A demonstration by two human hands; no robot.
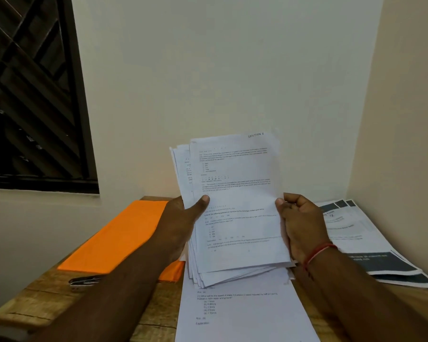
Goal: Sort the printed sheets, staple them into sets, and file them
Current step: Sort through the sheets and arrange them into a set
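I hold a fanned stack of white printed sheets (235, 193) upright above the table. Its front page has "SECTION 6" handwritten at the top right. My left hand (183, 218) grips the stack's left edge, thumb on the front page. My right hand (299, 223) pinches the right edge of the front sheet with thumb and curled fingers. Another printed sheet (240, 314) lies flat on the wooden table (35, 304) below the stack. An orange file folder (124, 238) lies to the left. A metal stapler (84, 282) rests near the folder's front corner, partly behind my left forearm.
Several printed sheets with dark blue bands (371, 243) lie overlapping at the table's right, against the side wall. A white wall stands close behind the table. A dark window (32, 95) fills the upper left.
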